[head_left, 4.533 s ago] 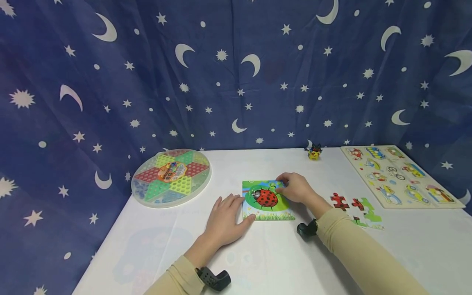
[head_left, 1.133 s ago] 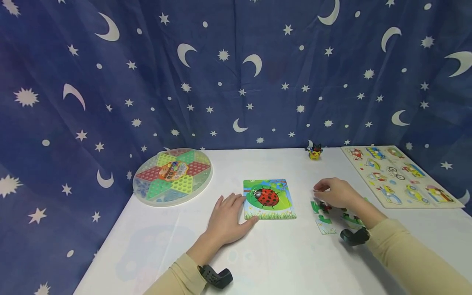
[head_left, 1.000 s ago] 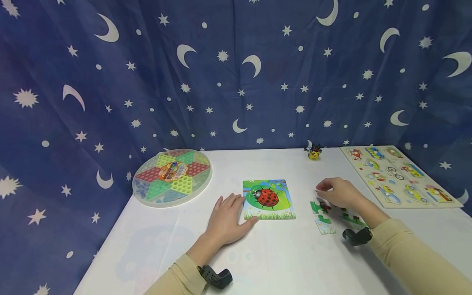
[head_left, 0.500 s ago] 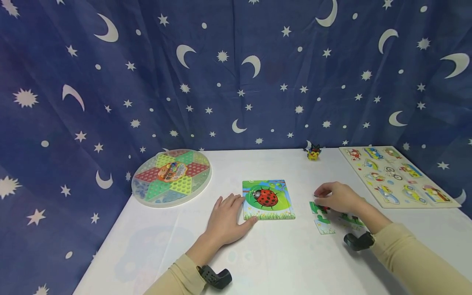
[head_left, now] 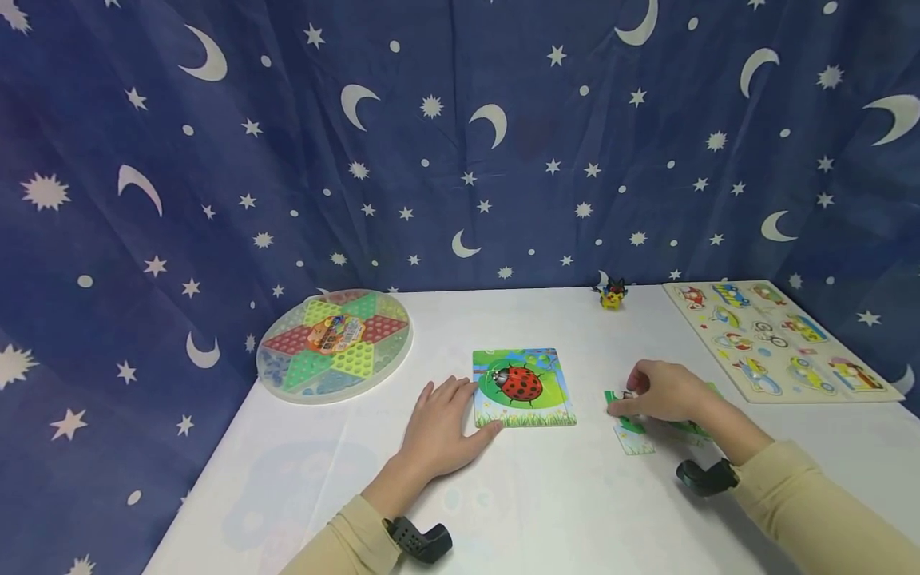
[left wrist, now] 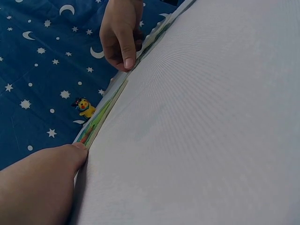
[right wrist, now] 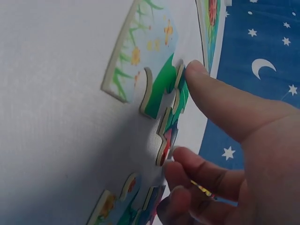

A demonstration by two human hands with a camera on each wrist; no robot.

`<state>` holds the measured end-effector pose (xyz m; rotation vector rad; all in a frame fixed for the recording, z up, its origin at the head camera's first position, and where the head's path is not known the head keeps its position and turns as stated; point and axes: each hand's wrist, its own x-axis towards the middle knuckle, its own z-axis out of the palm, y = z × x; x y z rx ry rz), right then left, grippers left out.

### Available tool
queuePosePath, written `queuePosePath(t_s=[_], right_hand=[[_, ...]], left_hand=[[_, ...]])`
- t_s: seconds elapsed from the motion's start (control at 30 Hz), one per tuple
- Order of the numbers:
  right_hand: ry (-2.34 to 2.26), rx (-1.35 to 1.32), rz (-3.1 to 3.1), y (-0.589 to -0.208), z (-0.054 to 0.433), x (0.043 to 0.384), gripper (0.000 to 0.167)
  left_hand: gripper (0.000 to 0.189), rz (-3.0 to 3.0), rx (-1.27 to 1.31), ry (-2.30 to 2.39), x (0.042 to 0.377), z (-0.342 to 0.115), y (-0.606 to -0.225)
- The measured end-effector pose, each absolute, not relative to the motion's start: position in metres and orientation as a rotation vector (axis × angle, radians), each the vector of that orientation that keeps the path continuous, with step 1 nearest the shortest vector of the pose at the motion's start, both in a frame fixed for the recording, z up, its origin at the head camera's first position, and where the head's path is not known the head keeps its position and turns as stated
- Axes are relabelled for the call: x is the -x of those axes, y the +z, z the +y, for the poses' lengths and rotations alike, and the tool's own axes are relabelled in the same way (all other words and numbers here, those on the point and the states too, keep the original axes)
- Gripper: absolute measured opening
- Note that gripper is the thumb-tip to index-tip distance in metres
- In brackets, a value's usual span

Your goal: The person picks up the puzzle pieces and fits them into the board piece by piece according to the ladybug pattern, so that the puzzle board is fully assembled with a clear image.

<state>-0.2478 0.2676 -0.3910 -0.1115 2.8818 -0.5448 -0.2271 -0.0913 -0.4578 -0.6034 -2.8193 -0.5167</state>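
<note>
My left hand (head_left: 438, 435) rests on the white table with relaxed fingers. Its fingertips and thumb touch the left and front edges of a square ladybug puzzle (head_left: 519, 386). Over at the right, my right hand (head_left: 672, 391) reaches down to loose jigsaw pieces. Its thumb and curled fingers grip opposite ends of a green-and-red puzzle piece (right wrist: 180, 105), which lies on the table. Touching or close beside that one is a corner piece (right wrist: 140, 51) with flowers and grass. Other loose pieces (head_left: 691, 431) are partly hidden under the right hand.
A round Chinese checkers board (head_left: 334, 346) lies at the back left. At the far right is a wooden peg puzzle board (head_left: 779, 343) with vehicles. A small yellow toy figure (head_left: 612, 295) stands by the rear edge, before a blue star-and-moon curtain (head_left: 460, 144).
The right hand has left the top right corner of the ladybug puzzle, moved right to the loose pieces, and lowered onto the green-and-red one. My left hand has stayed in place.
</note>
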Motion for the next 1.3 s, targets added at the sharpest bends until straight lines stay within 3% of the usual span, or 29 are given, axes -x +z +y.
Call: queuePosePath(t_s=[0.53,0.93,1.3], right_hand=[[-0.429,0.079,2.873,-0.379,0.258,0.245,0.061],[-0.625,0.103,2.853,-0.387,0.255,0.251,0.064],[-0.745,0.182,2.853,-0.390,0.251,0.257,0.047]], left_hand=[[0.078,-2.825,0.603,-0.522,0.228,-0.093,-0.458],[0.078,-2.824,0.610,-0.523,0.227,-0.091,-0.458],[0.077,-2.823,0.610,-0.528,0.226,-0.092,-0.456]])
